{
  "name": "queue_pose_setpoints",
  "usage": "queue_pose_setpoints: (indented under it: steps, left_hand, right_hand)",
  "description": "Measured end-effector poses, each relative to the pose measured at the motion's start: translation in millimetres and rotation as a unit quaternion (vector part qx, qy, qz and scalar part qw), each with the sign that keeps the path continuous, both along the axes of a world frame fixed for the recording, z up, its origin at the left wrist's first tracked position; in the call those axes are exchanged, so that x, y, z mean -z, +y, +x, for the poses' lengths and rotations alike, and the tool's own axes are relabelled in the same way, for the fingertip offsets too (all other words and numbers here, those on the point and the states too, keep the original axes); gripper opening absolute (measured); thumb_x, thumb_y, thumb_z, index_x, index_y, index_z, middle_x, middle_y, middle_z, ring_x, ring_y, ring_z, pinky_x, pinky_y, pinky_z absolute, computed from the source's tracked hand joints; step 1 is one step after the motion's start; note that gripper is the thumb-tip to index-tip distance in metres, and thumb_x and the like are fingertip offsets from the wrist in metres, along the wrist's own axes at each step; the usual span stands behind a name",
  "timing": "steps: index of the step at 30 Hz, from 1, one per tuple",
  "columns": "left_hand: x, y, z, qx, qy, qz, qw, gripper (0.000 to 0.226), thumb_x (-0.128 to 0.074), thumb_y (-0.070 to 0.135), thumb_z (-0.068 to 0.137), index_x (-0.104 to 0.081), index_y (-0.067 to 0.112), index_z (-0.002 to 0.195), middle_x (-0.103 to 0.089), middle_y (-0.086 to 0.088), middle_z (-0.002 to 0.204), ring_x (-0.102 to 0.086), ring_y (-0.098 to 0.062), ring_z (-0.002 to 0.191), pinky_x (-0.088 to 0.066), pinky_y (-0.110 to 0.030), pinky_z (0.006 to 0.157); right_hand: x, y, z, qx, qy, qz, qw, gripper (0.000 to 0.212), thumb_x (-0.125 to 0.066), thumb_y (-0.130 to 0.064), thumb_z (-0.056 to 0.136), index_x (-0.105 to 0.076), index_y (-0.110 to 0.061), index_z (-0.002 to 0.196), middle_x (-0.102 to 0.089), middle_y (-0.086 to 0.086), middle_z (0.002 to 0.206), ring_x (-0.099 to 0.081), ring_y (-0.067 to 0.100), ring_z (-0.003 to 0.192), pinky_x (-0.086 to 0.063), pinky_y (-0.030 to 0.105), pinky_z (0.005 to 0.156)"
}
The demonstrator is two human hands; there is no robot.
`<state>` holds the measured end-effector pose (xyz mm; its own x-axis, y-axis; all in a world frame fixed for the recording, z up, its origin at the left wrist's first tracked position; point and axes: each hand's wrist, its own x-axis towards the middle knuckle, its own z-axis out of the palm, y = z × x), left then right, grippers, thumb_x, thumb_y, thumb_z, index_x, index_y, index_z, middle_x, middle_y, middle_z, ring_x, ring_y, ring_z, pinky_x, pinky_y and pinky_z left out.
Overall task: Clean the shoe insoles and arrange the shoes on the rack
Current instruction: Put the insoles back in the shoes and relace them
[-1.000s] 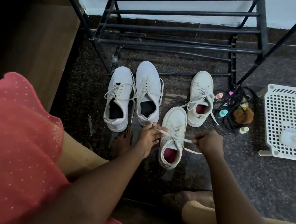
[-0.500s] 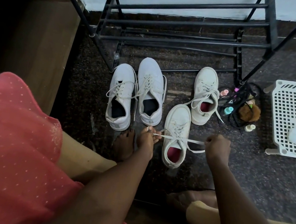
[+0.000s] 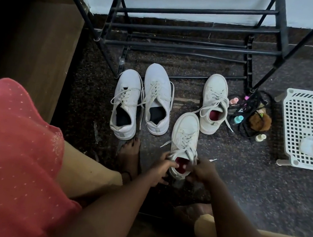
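Standing toe toward the black rack [image 3: 282,25], at 6 o'clock from it, 1 cream sneaker [image 3: 186,131] shows loose laces and a red insole [image 3: 180,162]. The left hand [image 3: 161,168] curls its fingers round the left collar. The right hand [image 3: 202,171] bends its fingers at the right collar, their hold too blurred to tell.

Head camera, steep downward view, floor [image 3: 243,183] near.
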<state>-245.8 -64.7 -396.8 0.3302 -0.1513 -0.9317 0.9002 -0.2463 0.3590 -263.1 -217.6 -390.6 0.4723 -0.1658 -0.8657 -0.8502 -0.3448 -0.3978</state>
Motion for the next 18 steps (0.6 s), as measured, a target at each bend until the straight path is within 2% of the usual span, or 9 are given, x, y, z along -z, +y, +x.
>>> queue_pose_setpoints:
  steps: [2,4,6,8,11,14,16,18]
  left_hand:
    - [2.2,-6.2,0.1,-0.036,-0.043,-0.002,0.998,0.056,-0.059,0.003,0.084,-0.044,0.036,0.127,-0.057,-0.003,0.118,-0.056,-0.026,0.101,-0.048,-0.031,0.066]
    - [4.8,-13.2,9.0,-0.072,-0.077,0.003,0.994,0.057,-0.052,-0.008,0.083,-0.049,0.029,0.126,-0.059,-0.004,0.108,-0.057,-0.022,0.094,-0.053,-0.034,0.067]
    - [8.3,-20.6,24.1,-0.055,-0.131,0.032,0.989,0.051,-0.05,-0.008,0.081,-0.057,0.02,0.123,-0.062,-0.007,0.1,-0.062,-0.027,0.09,-0.057,-0.044,0.077]
    - [7.2,-26.9,42.2,-0.03,-0.178,0.067,0.981,0.052,-0.052,-0.003,0.078,-0.058,0.017,0.126,-0.066,-0.014,0.102,-0.065,-0.035,0.094,-0.055,-0.051,0.081]
    - [-0.4,-35.2,74.8,0.015,-0.242,0.112,0.964,0.054,-0.052,0.001,0.082,-0.052,0.016,0.134,-0.066,-0.016,0.105,-0.064,-0.033,0.093,-0.055,-0.042,0.08]
    - [-4.4,-43.2,108.7,0.065,-0.281,0.132,0.948,0.062,-0.053,0.003,0.084,-0.041,0.021,0.142,-0.062,-0.011,0.12,-0.06,-0.029,0.103,-0.051,-0.035,0.086]
    - [-3.0,-48.1,122.6,0.077,-0.287,0.115,0.948,0.065,-0.058,0.006,0.083,-0.04,0.024,0.143,-0.06,-0.009,0.125,-0.059,-0.028,0.108,-0.051,-0.038,0.091]
    - [-2.0,-50.1,130.1,0.089,-0.295,0.109,0.945,0.063,-0.061,0.011,0.082,-0.041,0.025,0.141,-0.061,-0.009,0.125,-0.059,-0.029,0.11,-0.05,-0.041,0.093]
  right_hand:
    - [-1.8,8.2,5.1,0.014,0.004,-0.065,0.998,0.022,-0.071,-0.01,0.072,-0.066,0.0,0.091,-0.069,0.018,0.081,-0.066,0.021,0.058,-0.05,0.023,0.041]
    - [-4.3,13.0,14.4,0.033,-0.015,-0.094,0.995,0.021,-0.065,-0.011,0.076,-0.066,0.001,0.094,-0.069,0.019,0.083,-0.063,0.018,0.054,-0.044,0.017,0.04]
    - [-5.3,16.0,27.7,0.045,-0.047,-0.128,0.99,0.021,-0.061,-0.013,0.081,-0.066,0.001,0.097,-0.069,0.019,0.085,-0.063,0.021,0.061,-0.044,0.018,0.053]
    - [-5.2,18.2,44.0,0.066,-0.084,-0.15,0.983,0.024,-0.059,-0.016,0.085,-0.067,0.0,0.1,-0.069,0.019,0.093,-0.065,0.027,0.082,-0.046,0.024,0.067]
    - [-2.2,22.7,71.1,0.111,-0.142,-0.142,0.973,0.022,-0.058,-0.015,0.083,-0.067,-0.002,0.099,-0.069,0.018,0.097,-0.065,0.031,0.091,-0.051,0.034,0.076]
    - [-6.1,25.8,94.5,0.187,-0.187,-0.11,0.958,0.026,-0.06,-0.008,0.08,-0.065,-0.005,0.105,-0.069,0.013,0.1,-0.063,0.027,0.093,-0.043,0.028,0.072]
    - [-7.1,24.1,108.6,0.227,-0.208,-0.082,0.948,0.031,-0.056,-0.001,0.079,-0.064,-0.006,0.107,-0.068,0.011,0.1,-0.062,0.026,0.094,-0.044,0.03,0.073]
    - [-5.7,22.8,117.4,0.254,-0.21,-0.061,0.942,0.034,-0.053,0.001,0.077,-0.065,-0.006,0.108,-0.069,0.012,0.1,-0.063,0.027,0.095,-0.049,0.037,0.079]
